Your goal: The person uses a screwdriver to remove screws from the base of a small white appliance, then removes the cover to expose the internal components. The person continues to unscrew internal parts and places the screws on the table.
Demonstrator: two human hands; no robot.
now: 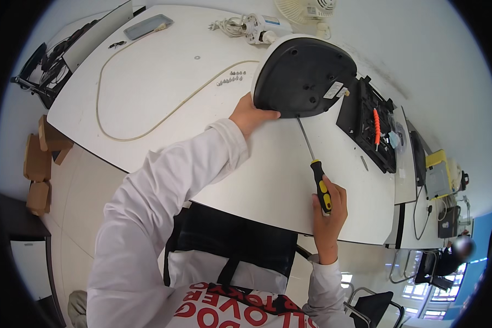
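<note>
Screws lie on the table left of the machine, with the toolbox right and fan behind it

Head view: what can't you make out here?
- Head view: screwdriver tip, lost against the black base; whether it sits in a screw can't be told.
- Head view: left hand, most fingers hidden behind the base.
- Head view: labels, print too small to read.
- Head view: loose screws, too small to tell the head type.
</note>
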